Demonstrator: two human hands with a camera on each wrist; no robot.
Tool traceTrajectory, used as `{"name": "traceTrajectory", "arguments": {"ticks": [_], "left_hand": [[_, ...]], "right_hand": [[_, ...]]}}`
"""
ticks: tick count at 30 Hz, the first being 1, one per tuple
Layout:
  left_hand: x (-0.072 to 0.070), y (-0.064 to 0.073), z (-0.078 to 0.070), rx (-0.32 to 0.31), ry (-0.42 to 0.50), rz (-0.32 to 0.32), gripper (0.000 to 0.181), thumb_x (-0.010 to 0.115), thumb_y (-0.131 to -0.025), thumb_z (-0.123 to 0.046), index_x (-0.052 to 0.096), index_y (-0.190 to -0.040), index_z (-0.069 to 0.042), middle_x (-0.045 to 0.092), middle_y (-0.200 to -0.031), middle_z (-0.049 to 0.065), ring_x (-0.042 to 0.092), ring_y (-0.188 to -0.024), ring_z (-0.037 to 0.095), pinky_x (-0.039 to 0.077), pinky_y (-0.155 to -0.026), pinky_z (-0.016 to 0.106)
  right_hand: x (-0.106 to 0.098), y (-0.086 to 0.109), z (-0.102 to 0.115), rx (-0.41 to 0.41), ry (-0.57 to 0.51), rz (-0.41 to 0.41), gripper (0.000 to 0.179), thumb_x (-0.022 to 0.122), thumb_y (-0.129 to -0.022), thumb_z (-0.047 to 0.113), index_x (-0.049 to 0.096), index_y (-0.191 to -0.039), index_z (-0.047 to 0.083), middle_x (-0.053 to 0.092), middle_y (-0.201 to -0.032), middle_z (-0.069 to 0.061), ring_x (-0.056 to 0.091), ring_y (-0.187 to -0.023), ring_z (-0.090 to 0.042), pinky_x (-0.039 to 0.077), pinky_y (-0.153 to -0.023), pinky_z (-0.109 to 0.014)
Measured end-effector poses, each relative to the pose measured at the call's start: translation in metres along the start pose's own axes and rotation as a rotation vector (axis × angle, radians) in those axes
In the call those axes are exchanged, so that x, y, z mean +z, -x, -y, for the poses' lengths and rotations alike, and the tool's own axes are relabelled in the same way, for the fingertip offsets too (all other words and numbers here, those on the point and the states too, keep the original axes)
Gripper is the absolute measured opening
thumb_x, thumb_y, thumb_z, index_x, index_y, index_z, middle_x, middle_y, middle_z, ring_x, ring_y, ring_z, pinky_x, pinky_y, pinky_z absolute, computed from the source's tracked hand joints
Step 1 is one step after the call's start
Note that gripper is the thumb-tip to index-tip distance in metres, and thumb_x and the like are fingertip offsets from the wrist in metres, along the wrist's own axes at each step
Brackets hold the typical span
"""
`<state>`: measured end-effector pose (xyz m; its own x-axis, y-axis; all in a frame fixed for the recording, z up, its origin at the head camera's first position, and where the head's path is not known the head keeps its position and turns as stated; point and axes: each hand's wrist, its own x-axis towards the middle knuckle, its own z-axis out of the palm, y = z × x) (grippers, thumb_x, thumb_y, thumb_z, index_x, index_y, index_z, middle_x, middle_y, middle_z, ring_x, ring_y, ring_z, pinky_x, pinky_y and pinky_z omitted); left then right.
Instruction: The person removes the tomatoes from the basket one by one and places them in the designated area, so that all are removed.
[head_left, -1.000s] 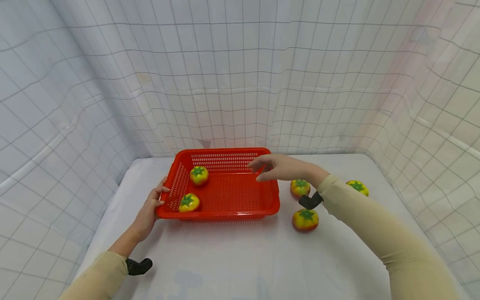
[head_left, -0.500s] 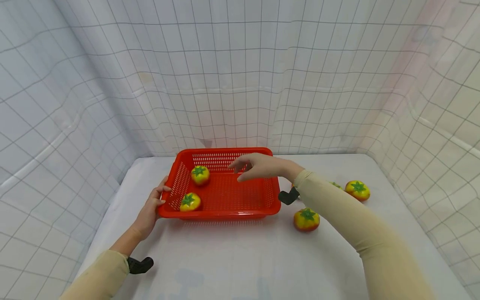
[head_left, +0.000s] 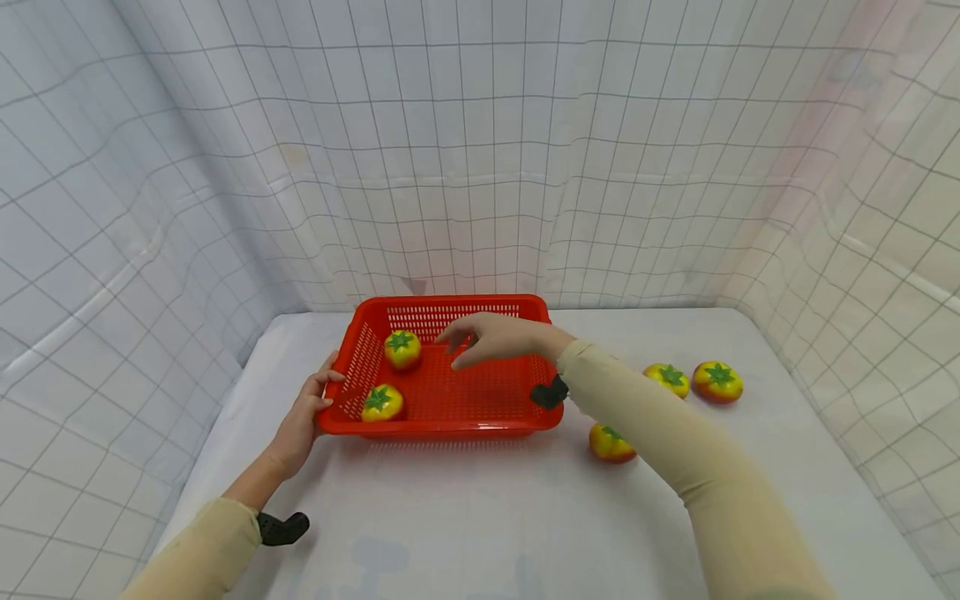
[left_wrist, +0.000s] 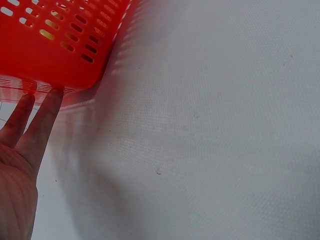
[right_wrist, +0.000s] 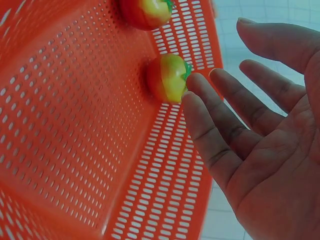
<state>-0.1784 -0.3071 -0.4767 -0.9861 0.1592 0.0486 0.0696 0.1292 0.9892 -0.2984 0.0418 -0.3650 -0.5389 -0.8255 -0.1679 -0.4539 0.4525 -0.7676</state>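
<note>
sleeves (head_left: 667, 442): long, plain beige | wrists: black curved pieces (head_left: 551, 392) | hands (head_left: 498, 340): bare

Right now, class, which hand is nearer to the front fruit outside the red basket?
Right: the right hand hovers above the basket, left of the fruit; the left hand touches the basket's opposite end, farther left.

Cream-sleeved arms enter from the bottom of the head view, each sleeve ending at the wrist. The left forearm (head_left: 206, 546) slants forward and inward, and the left hand (head_left: 298, 423) points ahead — two of its fingers (left_wrist: 42, 125) nearly straight in the wrist view. The right forearm (head_left: 660, 429) angles across toward the left, the right hand (head_left: 497, 340) raised with fingers loosely bent together — the thumb (right_wrist: 272, 41) set apart from them
</note>
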Motion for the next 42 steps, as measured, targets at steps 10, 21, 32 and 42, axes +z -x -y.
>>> {"name": "traceTrajectory", "arguments": {"ticks": [10, 21, 32, 42], "left_hand": [[-0.003, 0.001, -0.001, -0.004, 0.003, -0.002, 0.039, 0.024, -0.097, -0.009, 0.041, -0.131, -0.017, -0.001, -0.173, -0.004, 0.003, -0.155, 0.035, 0.05, -0.085, 0.022], [-0.004, 0.0, 0.001, -0.009, -0.008, -0.007, 0.038, 0.024, -0.096, -0.009, 0.041, -0.129, -0.017, -0.001, -0.172, -0.005, 0.001, -0.155, 0.035, 0.05, -0.087, 0.021], [-0.005, 0.0, 0.003, -0.003, 0.017, -0.008, 0.038, 0.025, -0.096, -0.008, 0.041, -0.13, -0.016, 0.0, -0.172, -0.005, 0.004, -0.155, 0.035, 0.051, -0.086, 0.022], [-0.003, -0.001, 0.002, -0.019, 0.008, -0.014, 0.038, 0.026, -0.094, -0.008, 0.04, -0.129, -0.014, 0.001, -0.172, -0.005, 0.003, -0.155, 0.035, 0.051, -0.086, 0.023]], "right_hand": [[0.014, -0.03, 0.007, -0.008, 0.018, 0.061, 0.053, 0.074, -0.093, 0.025, 0.057, -0.143, 0.016, 0.063, -0.13, -0.007, 0.056, -0.116, -0.017, 0.05, -0.094, -0.031], [0.04, -0.068, 0.012, 0.016, 0.058, 0.126, 0.06, 0.077, -0.091, 0.023, 0.055, -0.144, 0.008, 0.061, -0.134, -0.007, 0.053, -0.122, -0.019, 0.048, -0.095, -0.026], [0.057, -0.09, 0.012, 0.113, 0.059, 0.206, 0.067, 0.079, -0.089, 0.024, 0.05, -0.149, 0.013, 0.057, -0.13, -0.001, 0.05, -0.117, -0.015, 0.049, -0.093, -0.028], [0.052, -0.095, 0.011, 0.185, 0.087, 0.274, 0.069, 0.079, -0.09, 0.021, 0.048, -0.151, 0.018, 0.055, -0.13, 0.0, 0.05, -0.118, -0.015, 0.049, -0.095, -0.027]]}}
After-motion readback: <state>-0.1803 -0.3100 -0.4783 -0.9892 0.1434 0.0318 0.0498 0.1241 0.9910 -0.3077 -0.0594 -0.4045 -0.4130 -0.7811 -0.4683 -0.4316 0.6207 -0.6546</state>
